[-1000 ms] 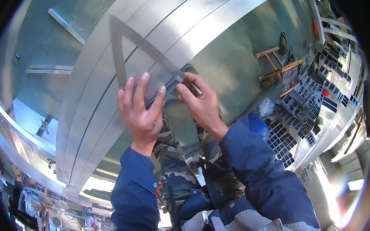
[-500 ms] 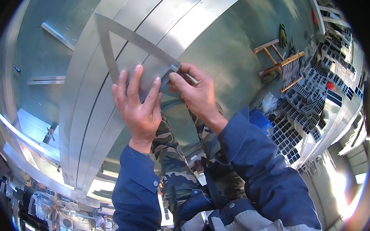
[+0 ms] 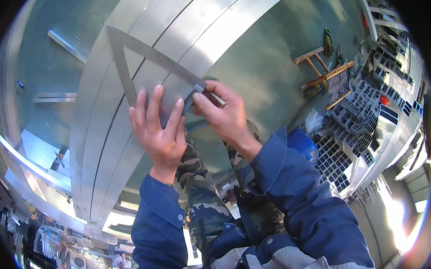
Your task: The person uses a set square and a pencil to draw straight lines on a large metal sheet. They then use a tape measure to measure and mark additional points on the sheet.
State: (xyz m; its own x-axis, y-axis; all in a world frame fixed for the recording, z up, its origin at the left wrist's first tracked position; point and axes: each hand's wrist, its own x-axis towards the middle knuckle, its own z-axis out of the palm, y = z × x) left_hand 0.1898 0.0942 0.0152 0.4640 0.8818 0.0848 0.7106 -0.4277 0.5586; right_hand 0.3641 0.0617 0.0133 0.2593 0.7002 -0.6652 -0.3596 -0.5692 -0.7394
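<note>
On brushed aluminium profiles point(image 3: 139, 65), left hand point(image 3: 159, 130) flat pressing triangular steel square point(image 3: 138, 55), right hand point(image 3: 227, 117) pinching pencil point(image 3: 208, 93).

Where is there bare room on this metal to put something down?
Bare strip surface lies beyond the triangular square, and open sheet between the right hand and the wooden trestle. Crowded: around the left hand and the stacked profiles.
</note>
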